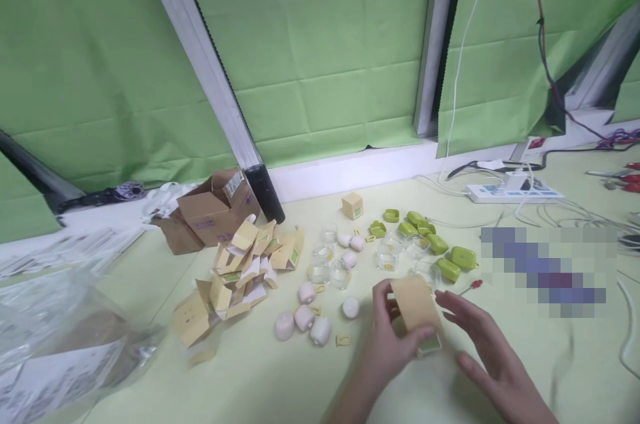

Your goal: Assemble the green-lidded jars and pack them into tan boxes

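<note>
My left hand grips a small tan cardboard box, fingers behind it and thumb across its front. A green-and-white patch shows near the box's lower edge. My right hand is just right of the box, fingers apart, holding nothing. Left of my hands lie several pale pink rounded pieces and a small yellow clip-like piece. Beyond them sit clear plastic cups and green cases. A thin tool with a red end lies partly behind my right hand.
Opened tan boxes are piled at the left, before a brown carton and a black cylinder. A closed tan box stands at the back. Plastic bags lie far left; a power strip with cables is back right.
</note>
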`<state>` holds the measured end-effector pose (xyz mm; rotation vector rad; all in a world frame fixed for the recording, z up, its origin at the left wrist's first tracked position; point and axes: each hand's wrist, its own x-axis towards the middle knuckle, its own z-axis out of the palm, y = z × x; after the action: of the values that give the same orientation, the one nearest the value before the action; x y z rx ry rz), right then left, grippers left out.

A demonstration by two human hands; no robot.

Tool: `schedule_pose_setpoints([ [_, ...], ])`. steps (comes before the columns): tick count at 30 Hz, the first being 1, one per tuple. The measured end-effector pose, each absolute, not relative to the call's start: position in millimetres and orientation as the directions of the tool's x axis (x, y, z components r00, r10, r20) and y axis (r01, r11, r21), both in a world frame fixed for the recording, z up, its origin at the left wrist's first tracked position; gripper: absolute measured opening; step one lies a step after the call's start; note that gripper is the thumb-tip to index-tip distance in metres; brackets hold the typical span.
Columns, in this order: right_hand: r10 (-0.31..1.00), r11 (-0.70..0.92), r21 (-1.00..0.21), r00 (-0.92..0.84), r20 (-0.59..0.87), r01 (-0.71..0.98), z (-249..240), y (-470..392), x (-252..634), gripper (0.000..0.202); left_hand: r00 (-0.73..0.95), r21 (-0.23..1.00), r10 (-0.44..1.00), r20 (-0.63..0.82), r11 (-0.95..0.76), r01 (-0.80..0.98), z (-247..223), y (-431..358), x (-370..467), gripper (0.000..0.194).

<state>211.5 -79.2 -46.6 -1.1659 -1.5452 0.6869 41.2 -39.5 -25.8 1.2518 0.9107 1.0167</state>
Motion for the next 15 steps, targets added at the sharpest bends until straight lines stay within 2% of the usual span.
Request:
schedule_pose_setpoints([
  [2,0.923,0.349,-0.894,0.064,0.381,0.281,-49,-80,212,0.042,0.342,0.999,0.939,0.045,-0.042,-0.016,-29,-44,44,0.063],
  [5,0.925,0.306,-0.903,0.133,0.357,0.302,-50,-79,207,0.025,0.476,0.97,0.869,0.132,-0.213,0.12,-30,-50,46,0.044],
  [7,0.917,0.272,-0.914,0.209,0.341,0.301,-48,-77,201,0.024,0.521,0.941,0.84,0.153,-0.284,0.182,-30,-51,46,0.039],
  [11,0.914,0.194,-0.957,0.314,0.256,0.215,-42,-68,194,0.046,0.485,0.974,0.872,0.061,-0.158,0.162,-33,-52,46,0.051],
  [15,0.97,0.1,-0.983,0.204,0.13,0.151,-40,-59,196,0.034,0.473,0.993,0.881,-0.016,-0.04,0.107,-34,-52,46,0.064],
])
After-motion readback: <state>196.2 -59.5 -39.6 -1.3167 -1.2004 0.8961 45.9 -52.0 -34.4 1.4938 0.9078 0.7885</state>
